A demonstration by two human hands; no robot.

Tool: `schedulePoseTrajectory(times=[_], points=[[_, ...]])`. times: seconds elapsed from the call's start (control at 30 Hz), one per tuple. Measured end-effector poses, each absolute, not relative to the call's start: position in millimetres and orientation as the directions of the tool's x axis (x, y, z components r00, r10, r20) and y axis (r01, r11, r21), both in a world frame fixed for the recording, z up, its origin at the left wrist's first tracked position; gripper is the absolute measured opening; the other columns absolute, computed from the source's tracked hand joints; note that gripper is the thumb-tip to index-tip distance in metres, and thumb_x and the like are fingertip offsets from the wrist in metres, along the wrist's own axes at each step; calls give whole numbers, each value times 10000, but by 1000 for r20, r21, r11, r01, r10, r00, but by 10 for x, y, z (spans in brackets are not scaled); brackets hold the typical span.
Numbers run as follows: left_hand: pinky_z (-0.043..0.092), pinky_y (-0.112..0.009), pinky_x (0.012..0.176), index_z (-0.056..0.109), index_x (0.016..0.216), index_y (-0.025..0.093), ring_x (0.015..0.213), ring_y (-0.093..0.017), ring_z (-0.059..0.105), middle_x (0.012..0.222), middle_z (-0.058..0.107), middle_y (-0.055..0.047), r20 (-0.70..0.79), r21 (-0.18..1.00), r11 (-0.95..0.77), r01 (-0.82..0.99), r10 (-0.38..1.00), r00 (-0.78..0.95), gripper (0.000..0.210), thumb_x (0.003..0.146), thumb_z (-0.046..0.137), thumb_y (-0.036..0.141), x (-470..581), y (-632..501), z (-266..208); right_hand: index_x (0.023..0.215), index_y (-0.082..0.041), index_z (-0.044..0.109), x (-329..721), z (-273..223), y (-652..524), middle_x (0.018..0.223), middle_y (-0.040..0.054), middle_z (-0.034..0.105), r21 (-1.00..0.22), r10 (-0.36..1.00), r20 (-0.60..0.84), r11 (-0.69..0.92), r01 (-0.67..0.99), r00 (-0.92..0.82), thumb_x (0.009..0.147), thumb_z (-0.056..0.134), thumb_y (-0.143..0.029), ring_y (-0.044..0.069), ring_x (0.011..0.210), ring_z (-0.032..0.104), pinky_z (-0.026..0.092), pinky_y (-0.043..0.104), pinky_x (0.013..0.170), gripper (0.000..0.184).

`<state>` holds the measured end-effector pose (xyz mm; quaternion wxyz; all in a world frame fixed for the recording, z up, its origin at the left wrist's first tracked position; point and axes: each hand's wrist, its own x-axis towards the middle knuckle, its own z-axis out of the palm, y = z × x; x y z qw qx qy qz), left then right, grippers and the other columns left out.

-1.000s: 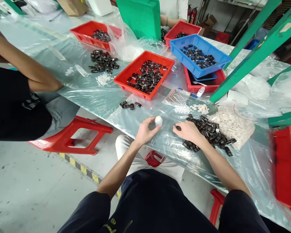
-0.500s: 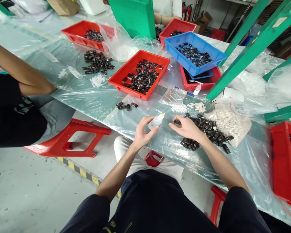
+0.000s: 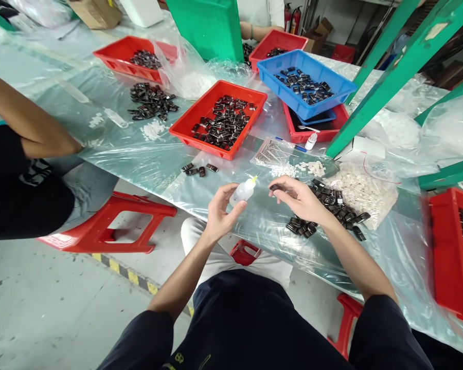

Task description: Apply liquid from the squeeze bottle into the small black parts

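Observation:
My left hand (image 3: 223, 210) is closed around a small translucent squeeze bottle (image 3: 244, 191) with a yellow tip and a thin needle nozzle, tilted up to the right. Between the fingers of my right hand (image 3: 299, 198) is a small dark shiny part (image 3: 276, 187), partly covered by the fingertips. A pile of similar black parts (image 3: 341, 210) lies beside and beyond my right wrist. Small white pieces (image 3: 284, 170) are scattered past my hands, next to a clear bag of thin sticks (image 3: 272, 152). Several black parts (image 3: 201, 171) sit apart to the left.
A red tray (image 3: 173, 131) of black parts stands ahead; a blue tray (image 3: 264, 77) rests on a red one. A bag of beige pieces (image 3: 370, 195) lies right, below a green post (image 3: 386, 72). Another person's arm (image 3: 27, 113) is at left, and a red bin (image 3: 443, 246) at far right.
My right hand has come away from the pile with a dark part now showing at its fingertips. The bottle in my left hand has shifted slightly left.

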<state>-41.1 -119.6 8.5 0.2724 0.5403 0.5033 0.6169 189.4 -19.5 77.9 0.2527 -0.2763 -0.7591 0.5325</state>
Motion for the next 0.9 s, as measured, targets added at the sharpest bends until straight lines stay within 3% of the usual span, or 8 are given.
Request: schedulePoseTrajectory(times=[0.2, 0.37, 0.57, 0.9], points=[[561, -312, 739, 707, 1114, 193, 857, -201, 704, 1008, 750, -70, 445, 862, -339, 376, 862, -242, 393, 882, 767, 506, -469, -1274, 285, 1175, -230, 725, 1891, 808, -204, 1023, 65, 776, -955, 721, 130, 276, 111, -681, 1013, 643, -384, 193, 848, 706, 545, 320, 695, 239], [521, -278, 628, 699, 1054, 181, 720, -166, 667, 911, 738, -54, 471, 862, -368, 348, 835, -285, 420, 874, 751, 557, -505, -1298, 395, 1185, -213, 700, 1877, 831, -220, 1034, 84, 810, -967, 723, 85, 226, 119, -686, 992, 663, -375, 219, 904, 742, 566, 333, 702, 254], [512, -282, 606, 698, 1028, 182, 694, -164, 654, 896, 736, -55, 449, 875, -348, 337, 844, -293, 466, 854, 746, 613, -526, -1281, 433, 1113, -209, 665, 1864, 830, -228, 1040, 95, 811, -973, 724, 66, 200, 117, -686, 982, 668, -380, 220, 893, 742, 564, 338, 687, 215], [504, -284, 625, 709, 1029, 177, 734, -172, 654, 918, 741, -58, 429, 875, -340, 344, 875, -226, 409, 866, 756, 549, -608, -1273, 427, 1123, -202, 700, 1884, 807, -205, 1021, 77, 803, -959, 707, 44, 227, 168, -706, 978, 679, -374, 188, 816, 706, 541, 324, 670, 227]])
